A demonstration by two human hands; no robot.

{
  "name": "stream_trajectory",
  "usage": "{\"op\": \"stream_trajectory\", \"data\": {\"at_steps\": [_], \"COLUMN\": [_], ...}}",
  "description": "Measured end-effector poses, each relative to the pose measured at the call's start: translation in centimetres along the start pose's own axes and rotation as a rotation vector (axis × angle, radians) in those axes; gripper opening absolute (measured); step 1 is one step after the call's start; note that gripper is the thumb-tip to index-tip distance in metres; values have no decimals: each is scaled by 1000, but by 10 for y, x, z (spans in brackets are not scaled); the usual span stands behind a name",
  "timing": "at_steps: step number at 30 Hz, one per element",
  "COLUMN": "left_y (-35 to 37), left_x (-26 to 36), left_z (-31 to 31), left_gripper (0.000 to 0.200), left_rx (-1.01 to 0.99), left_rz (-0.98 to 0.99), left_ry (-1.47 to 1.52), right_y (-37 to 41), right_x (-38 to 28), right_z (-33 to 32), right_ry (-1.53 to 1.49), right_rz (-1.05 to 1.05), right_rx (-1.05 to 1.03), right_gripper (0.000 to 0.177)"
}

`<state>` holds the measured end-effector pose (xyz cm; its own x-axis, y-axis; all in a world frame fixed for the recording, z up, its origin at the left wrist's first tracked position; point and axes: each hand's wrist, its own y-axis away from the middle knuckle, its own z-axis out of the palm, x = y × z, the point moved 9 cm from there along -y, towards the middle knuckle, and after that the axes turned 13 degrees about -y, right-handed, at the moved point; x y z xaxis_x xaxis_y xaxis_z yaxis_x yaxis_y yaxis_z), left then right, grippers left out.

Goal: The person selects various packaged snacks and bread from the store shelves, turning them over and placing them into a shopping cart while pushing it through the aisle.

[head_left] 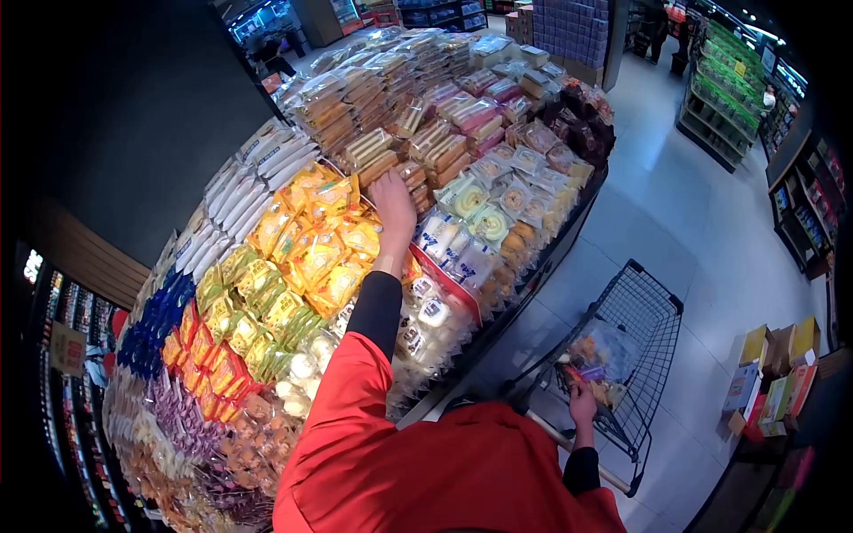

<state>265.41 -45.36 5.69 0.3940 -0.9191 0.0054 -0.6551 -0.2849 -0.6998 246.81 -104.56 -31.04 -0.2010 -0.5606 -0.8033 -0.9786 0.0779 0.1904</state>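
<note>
Head view: L hand, grip can't be told, is at roll pkgs, well in from R edge of display, stacked flat prob. for steadiness, w/ R hand, hold also unclear, over cart.

The display spans the frame's left and middle. Bread packs lie at its upper middle, right of the pouches, with the left hand between them. Right of the display stands a cart, goods inside, right hand at its near end. Boxes stand far right; a rack, upper right; cartons, behind the display.
</note>
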Motion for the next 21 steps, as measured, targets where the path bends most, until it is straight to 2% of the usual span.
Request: {"op": "stream_trajectory", "data": {"at_steps": [3,4,10,12,14,15,17,18,20,21], "left_y": [-3,-4,-5,3,27,42,82,106,165,181], "left_x": [7,5,20,31,52,70,109,133,176,198], "left_z": [-29,-27,-71,-98,-112,-119,-114,-110,-93,-109], "left_gripper": [42,44,47,43,37,39,41,42,40,41], "left_rx": [174,106,220,229,199,108,-98,-222,-231,-287], "left_rz": [13,-15,-12,-80,-99,-117,-115,-93,-18,171], "left_ry": [117,129,200,407,477,643,937,1057,1267,1169], "right_y": [-10,-10,-14,-20,-28,-26,-44,-42,-23,-17], "right_x": [-6,-7,-10,2,20,29,36,7,-80,-116], "right_z": [2,-1,-6,-4,4,3,2,-4,-20,-23], "right_ry": [-2,-6,49,68,-378,-369,-757,-851,-1080,-1212], "right_rz": [-18,3,26,46,-71,-54,61,99,191,235], "right_rx": [-34,-45,-38,-32,-66,-58,-31,-34,-108,-180], "right_gripper": [25,25,24,23,20,20,19,21,28,32]}}
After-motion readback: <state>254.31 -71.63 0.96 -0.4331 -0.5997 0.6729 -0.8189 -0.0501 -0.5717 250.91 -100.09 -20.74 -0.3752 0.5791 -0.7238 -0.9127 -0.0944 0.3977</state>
